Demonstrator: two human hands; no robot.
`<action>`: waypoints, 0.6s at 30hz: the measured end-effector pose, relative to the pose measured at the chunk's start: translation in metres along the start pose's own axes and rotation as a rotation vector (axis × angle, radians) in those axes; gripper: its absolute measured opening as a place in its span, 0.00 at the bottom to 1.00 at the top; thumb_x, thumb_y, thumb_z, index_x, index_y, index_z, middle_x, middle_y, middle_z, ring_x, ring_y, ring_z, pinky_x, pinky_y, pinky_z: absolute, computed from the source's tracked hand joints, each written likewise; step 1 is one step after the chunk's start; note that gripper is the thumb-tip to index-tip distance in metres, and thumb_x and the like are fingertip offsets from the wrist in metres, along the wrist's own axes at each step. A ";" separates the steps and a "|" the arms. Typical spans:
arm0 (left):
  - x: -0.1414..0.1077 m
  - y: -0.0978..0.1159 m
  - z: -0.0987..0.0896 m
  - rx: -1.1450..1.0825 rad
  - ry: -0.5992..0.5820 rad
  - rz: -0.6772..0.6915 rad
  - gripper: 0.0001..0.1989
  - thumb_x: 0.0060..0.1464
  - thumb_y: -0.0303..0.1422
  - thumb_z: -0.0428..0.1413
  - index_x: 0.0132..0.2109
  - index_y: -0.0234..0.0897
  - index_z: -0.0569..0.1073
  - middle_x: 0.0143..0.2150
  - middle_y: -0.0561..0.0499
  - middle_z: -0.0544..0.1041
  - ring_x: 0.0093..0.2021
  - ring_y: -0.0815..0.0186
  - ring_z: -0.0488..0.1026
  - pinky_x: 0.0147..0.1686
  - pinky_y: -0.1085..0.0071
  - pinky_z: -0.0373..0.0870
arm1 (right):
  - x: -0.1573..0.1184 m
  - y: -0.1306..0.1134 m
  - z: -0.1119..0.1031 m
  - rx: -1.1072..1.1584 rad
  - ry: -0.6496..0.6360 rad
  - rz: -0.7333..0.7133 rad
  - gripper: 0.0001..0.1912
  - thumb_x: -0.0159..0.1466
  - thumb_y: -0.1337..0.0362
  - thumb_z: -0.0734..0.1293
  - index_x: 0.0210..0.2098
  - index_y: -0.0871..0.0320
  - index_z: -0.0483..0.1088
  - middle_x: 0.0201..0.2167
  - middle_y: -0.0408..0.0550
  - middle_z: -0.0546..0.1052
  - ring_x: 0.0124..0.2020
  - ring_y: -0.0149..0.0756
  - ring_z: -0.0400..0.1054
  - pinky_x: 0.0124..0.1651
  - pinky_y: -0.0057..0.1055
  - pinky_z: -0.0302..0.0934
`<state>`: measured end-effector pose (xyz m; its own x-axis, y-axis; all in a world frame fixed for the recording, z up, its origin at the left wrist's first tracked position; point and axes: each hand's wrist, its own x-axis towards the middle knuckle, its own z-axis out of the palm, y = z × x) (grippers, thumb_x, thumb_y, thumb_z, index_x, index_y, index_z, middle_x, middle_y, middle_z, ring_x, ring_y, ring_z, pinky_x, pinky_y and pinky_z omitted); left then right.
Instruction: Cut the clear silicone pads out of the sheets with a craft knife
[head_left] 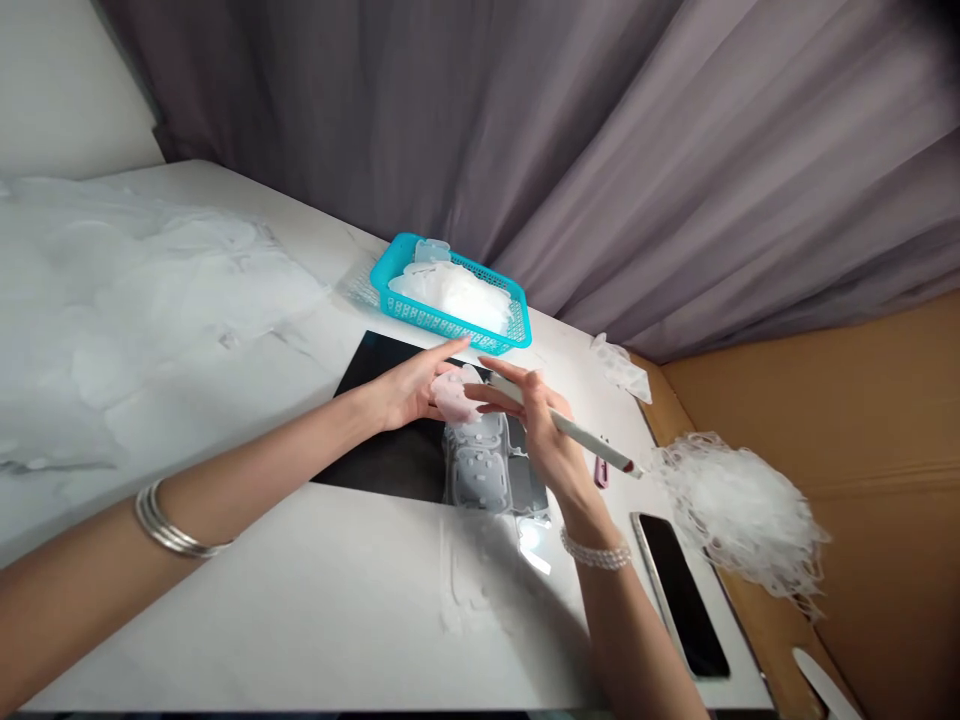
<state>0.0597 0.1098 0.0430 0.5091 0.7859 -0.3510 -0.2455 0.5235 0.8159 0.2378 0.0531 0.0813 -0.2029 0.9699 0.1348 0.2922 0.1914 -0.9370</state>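
Note:
My left hand grips a small, thin translucent plastic piece, its fingers behind the piece and the thumb raised. My right hand holds a slim white pen-like tool, whose back end points to the lower right. The tool's front end is hidden by my fingers, close to the piece. Below both hands, a translucent moulded plastic sheet with rounded sections lies partly over a black mat.
A blue basket with white translucent pieces stands behind the mat. Clear plastic pieces cover the left side. At right are a phone, a small pink tool, a heap of plastic scraps and a cardboard box.

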 end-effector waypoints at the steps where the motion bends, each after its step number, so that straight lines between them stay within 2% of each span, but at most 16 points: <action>1: 0.004 -0.002 -0.001 0.018 0.020 0.009 0.27 0.43 0.53 0.66 0.38 0.32 0.78 0.33 0.45 0.80 0.34 0.60 0.79 0.39 0.63 0.76 | 0.002 -0.001 -0.004 -0.051 0.028 -0.001 0.29 0.72 0.43 0.51 0.52 0.54 0.73 0.32 0.50 0.82 0.43 0.44 0.77 0.54 0.47 0.65; 3: 0.009 -0.006 -0.005 0.072 0.068 0.033 0.22 0.37 0.41 0.72 0.38 0.33 0.79 0.34 0.47 0.81 0.34 0.62 0.78 0.38 0.66 0.76 | 0.009 0.001 -0.016 -0.155 0.112 -0.027 0.30 0.72 0.43 0.49 0.42 0.56 0.74 0.27 0.49 0.80 0.40 0.44 0.77 0.54 0.46 0.63; 5: 0.010 -0.010 -0.008 0.119 0.076 0.032 0.20 0.35 0.36 0.72 0.37 0.32 0.79 0.35 0.46 0.82 0.35 0.62 0.79 0.39 0.67 0.76 | 0.019 0.008 -0.027 -0.224 0.087 -0.060 0.24 0.71 0.45 0.55 0.33 0.56 0.69 0.31 0.50 0.80 0.41 0.44 0.75 0.52 0.43 0.63; 7: 0.008 -0.010 -0.010 0.163 0.074 0.029 0.19 0.36 0.35 0.72 0.37 0.32 0.80 0.35 0.45 0.82 0.36 0.61 0.80 0.40 0.67 0.76 | 0.029 0.018 -0.034 -0.241 -0.079 -0.091 0.17 0.67 0.49 0.65 0.30 0.54 0.62 0.37 0.50 0.79 0.45 0.44 0.74 0.50 0.39 0.63; 10: 0.004 -0.003 -0.012 0.220 0.077 0.020 0.18 0.36 0.34 0.72 0.37 0.31 0.81 0.35 0.44 0.83 0.36 0.61 0.80 0.39 0.67 0.76 | 0.038 0.033 -0.035 -0.216 -0.299 -0.121 0.18 0.62 0.56 0.70 0.29 0.53 0.54 0.36 0.46 0.75 0.44 0.40 0.71 0.45 0.34 0.62; 14: 0.002 0.009 -0.017 0.291 0.044 -0.002 0.18 0.36 0.36 0.72 0.35 0.32 0.80 0.34 0.45 0.82 0.36 0.61 0.80 0.38 0.68 0.76 | 0.040 0.044 -0.029 -0.232 -0.289 -0.098 0.19 0.62 0.61 0.66 0.27 0.53 0.49 0.26 0.39 0.65 0.30 0.31 0.60 0.36 0.29 0.55; 16: 0.003 0.014 -0.019 0.353 -0.022 -0.018 0.18 0.39 0.38 0.71 0.37 0.33 0.80 0.35 0.46 0.82 0.35 0.63 0.79 0.36 0.70 0.74 | 0.040 0.044 -0.028 -0.250 -0.264 -0.105 0.19 0.61 0.62 0.66 0.26 0.53 0.48 0.24 0.37 0.61 0.28 0.30 0.54 0.34 0.28 0.52; 18: 0.006 0.016 -0.019 0.451 -0.082 -0.004 0.18 0.42 0.41 0.70 0.38 0.34 0.80 0.33 0.47 0.81 0.31 0.67 0.76 0.30 0.74 0.70 | 0.040 0.042 -0.028 -0.263 -0.254 -0.112 0.17 0.62 0.62 0.65 0.26 0.53 0.49 0.24 0.38 0.61 0.29 0.30 0.53 0.33 0.28 0.51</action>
<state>0.0433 0.1291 0.0458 0.5776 0.7459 -0.3319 0.1307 0.3168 0.9394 0.2681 0.1040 0.0560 -0.4627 0.8788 0.1172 0.4781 0.3587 -0.8017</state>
